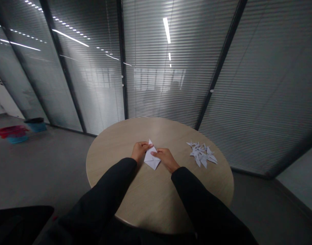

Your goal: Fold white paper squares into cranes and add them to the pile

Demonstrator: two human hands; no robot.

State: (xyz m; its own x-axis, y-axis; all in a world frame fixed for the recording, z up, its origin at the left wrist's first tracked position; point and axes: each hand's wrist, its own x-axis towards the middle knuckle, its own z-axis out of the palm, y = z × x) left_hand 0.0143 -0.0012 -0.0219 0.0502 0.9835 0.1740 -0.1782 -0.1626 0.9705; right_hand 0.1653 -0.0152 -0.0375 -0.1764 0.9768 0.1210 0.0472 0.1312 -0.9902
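Note:
A folded sheet of white paper point(152, 159) lies at the middle of the round table point(156, 190), its narrow tip pointing away from me. My left hand point(140, 150) grips its left edge near the tip, fingers closed on it. On the other side my right hand point(166, 158) holds the paper's right edge, the thumb resting on top. Both hands are close to the tabletop, and the fingers under the paper are hidden. To the right sits a pile of white folded paper pieces point(202, 154) with pointed ends.
Glass partitions with blinds point(158, 95) stand behind the table. On the floor at left are a blue bin with a red liner point(16, 139) and a blue bin with a dark liner point(37, 127). A dark object point(20, 224), its kind unclear, is at lower left.

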